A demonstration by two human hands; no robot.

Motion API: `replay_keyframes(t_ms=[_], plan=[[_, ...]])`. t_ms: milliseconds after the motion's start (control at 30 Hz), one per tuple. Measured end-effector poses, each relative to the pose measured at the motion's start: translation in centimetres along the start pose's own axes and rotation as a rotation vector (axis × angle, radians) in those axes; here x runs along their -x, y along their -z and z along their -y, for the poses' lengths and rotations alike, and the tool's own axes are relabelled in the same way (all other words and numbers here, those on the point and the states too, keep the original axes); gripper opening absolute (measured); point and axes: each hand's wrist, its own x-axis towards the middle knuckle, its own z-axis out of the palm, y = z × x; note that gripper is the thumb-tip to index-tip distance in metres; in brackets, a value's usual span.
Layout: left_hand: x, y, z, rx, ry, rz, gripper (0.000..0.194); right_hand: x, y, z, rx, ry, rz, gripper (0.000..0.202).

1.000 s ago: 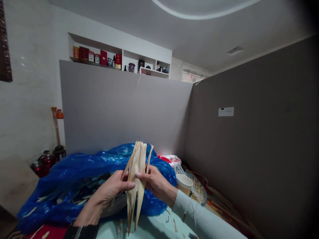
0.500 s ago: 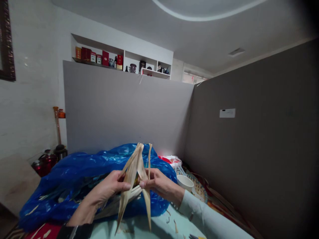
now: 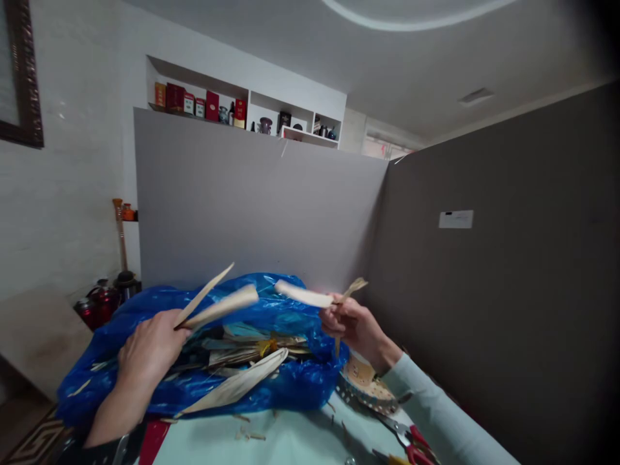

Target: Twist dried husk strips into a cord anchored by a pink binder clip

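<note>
My left hand [image 3: 152, 355], back toward me, is closed on pale dried leaf pieces [image 3: 223, 307] that point up and to the right. One piece is a thin pointed strip, the other wider. My right hand [image 3: 353, 326] pinches another dried leaf strip [image 3: 303, 296], which reaches left and is blurred by motion; a frayed end stands above the fingers. Below and between the hands, a bundle of dried leaves [image 3: 237, 352] tied with a yellow band [image 3: 266, 347] lies in an opened blue plastic bag [image 3: 305, 387]. A long folded leaf [image 3: 237, 387] rests across the bag's front.
Leaf scraps [image 3: 249, 436] lie on the pale green tabletop [image 3: 208, 442]. Red-handled scissors [image 3: 409, 439] are at the front right, near a woven basket [image 3: 371, 394] partly under my right forearm. Grey partitions [image 3: 261, 200] stand behind and to the right. Red thermoses [image 3: 99, 303] stand at left.
My hands have moved apart, with the leaf now in separate pieces, some in each hand. The tied bundle and scissors have come into clearer view, and the camera has turned slightly left.
</note>
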Motion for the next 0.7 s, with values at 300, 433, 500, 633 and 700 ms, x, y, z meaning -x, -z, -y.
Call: replay_keyframes(t_ms=[300, 433, 500, 633, 700], plan=[[0.5, 0.1, -2.2, -0.264, -0.052, -0.063, 0.033, -0.3, -6.9, -7.3, 0.897, 0.199, 0.293, 0.024], [0.6, -0.2, -3.5, -0.202, -0.060, 0.016, 0.036, -1.0, -9.6, -10.2, 1.232, 0.270, 0.318, 0.019], [0.7, -0.2, -3.7, -0.177, -0.055, 0.030, 0.035, -2.0, -9.9, -10.5, 1.351, 0.260, 0.301, 0.020], [0.5, -0.6, -3.8, -0.100, -0.067, 0.047, 0.033, -3.9, -10.4, -10.3, 1.503, 0.189, 0.264, 0.021], [0.4, -1.2, -3.8, -0.021, -0.076, 0.071, 0.030, -4.2, -11.0, -10.3, 1.534, 0.179, 0.315, 0.019]])
